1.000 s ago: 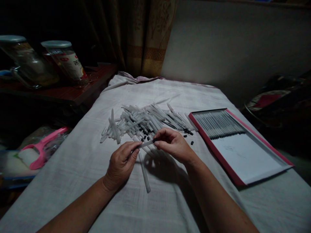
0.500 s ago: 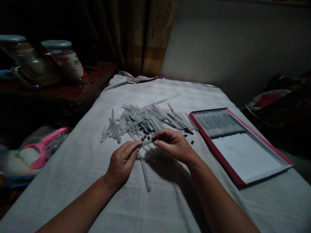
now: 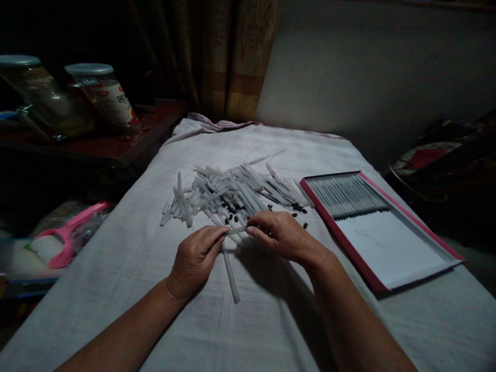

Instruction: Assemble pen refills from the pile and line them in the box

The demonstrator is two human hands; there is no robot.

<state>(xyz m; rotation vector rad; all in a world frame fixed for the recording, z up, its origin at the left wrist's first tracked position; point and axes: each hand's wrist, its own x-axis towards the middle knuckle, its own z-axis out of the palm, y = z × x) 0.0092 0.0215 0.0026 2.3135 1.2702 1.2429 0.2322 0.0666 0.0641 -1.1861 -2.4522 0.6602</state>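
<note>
My left hand (image 3: 196, 258) is closed, its thumb and fingers pinching one end of a short translucent pen piece (image 3: 236, 231). At the other end, the fingertips of my right hand (image 3: 277, 232) are closed on the same piece, partly hiding that end. A longer translucent pen barrel (image 3: 231, 276) slants down from below my left fingertips; whether the hand touches it I cannot tell. Just beyond both hands lies a heap of translucent pen parts (image 3: 217, 191), with small black plugs (image 3: 231, 208) scattered at its near edge.
On the right, a shallow red-edged box (image 3: 341, 237) holds a row of pens (image 3: 344, 196) at its far end. White cloth (image 3: 186, 336) covers the table. At left are a pink-handled thing (image 3: 73, 232) and lidded jars (image 3: 104, 95) on a dark red tabletop (image 3: 135, 147).
My right hand has shifted slightly right and turned at the wrist. The black bit at its fingertips is now mostly hidden. My left hand has barely moved.
</note>
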